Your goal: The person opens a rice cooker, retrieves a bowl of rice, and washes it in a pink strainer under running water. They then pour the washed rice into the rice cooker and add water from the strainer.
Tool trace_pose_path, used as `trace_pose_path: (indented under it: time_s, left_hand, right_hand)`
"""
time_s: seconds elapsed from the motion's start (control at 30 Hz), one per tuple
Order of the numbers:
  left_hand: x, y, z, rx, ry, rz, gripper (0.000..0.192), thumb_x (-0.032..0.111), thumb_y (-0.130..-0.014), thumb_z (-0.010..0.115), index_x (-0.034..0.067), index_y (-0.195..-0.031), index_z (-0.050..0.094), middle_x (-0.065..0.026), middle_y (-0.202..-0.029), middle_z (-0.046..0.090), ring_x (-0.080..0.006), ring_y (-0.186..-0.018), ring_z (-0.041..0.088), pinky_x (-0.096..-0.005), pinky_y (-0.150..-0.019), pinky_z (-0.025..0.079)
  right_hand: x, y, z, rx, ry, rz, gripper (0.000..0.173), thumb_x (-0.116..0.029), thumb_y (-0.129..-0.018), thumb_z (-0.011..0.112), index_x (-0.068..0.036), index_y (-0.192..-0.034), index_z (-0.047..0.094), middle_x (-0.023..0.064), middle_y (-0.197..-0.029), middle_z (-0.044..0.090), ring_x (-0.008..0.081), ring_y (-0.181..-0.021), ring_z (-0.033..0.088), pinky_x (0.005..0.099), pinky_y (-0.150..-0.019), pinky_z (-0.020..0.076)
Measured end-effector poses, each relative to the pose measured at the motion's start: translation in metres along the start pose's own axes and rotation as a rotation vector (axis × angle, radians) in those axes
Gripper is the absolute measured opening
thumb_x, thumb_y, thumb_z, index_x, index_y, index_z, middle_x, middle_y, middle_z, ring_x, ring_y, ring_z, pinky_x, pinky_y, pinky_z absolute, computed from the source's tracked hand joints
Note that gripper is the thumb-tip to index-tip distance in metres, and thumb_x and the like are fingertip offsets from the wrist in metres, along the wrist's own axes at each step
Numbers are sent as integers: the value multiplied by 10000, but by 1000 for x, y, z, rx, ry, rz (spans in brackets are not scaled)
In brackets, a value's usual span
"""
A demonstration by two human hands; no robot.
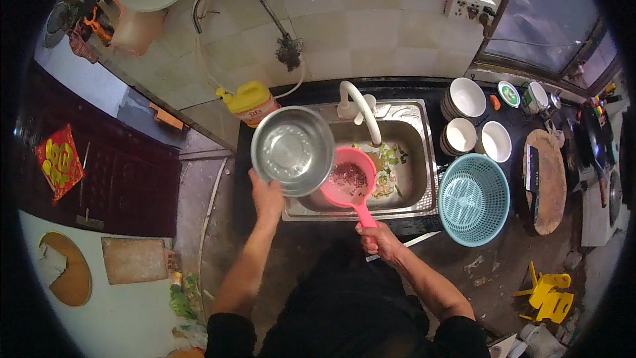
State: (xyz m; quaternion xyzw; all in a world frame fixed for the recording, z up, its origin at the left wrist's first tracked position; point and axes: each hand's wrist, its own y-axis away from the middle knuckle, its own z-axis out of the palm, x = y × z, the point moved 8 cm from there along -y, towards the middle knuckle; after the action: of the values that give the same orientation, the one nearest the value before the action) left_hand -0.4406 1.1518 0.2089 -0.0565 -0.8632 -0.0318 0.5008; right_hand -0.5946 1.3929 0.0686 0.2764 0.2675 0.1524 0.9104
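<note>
My left hand [267, 198] grips the near left rim of a round stainless steel bowl [293, 151], which looks to hold nothing but a wet shine. The bowl overlaps the left side of a steel sink [417, 194]. In my right hand [378, 239] is the handle of a pink plastic ladle [365, 214]; its round cup holds small dark reddish bits and lies over the basin, close beside the bowl. Green and pale food scraps [387, 159] lie on the sink's floor under a white curved faucet [365, 107].
Right of the sink stand a blue plastic basket [473, 200], stacked white bowls [465, 97] and a wooden chopping board [549, 184] with a cleaver [532, 174]. A yellow-capped detergent jug [252, 102] stands at the back left. Small yellow chairs [549, 291] are on the floor.
</note>
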Motion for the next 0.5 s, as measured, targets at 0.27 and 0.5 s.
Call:
trace_pose_path:
  time_s: [0.27,0.5]
  left_hand:
    - [-232,21,-18,147,892,-743,430,-31,-834,495,-7,-1256,420,-201,-1230,480,-354,-1071,556,-473,-836,572]
    - [-249,85,-13,208,615,-1022,655,491,-816,670,-33,-1151,466,-199,-1048,541,-285,-789,635,-378,-625,548]
  right_hand:
    - [4,17,-15,26,9,-5,120,-83,-835,634,-67,-870,520,-14,-495,400,88,-354,334,248,-358,237]
    - [7,18,-12,104,79,-24,130,-77,-826,640,-58,-885,526,18,-534,475,128,-356,407,267,-358,320]
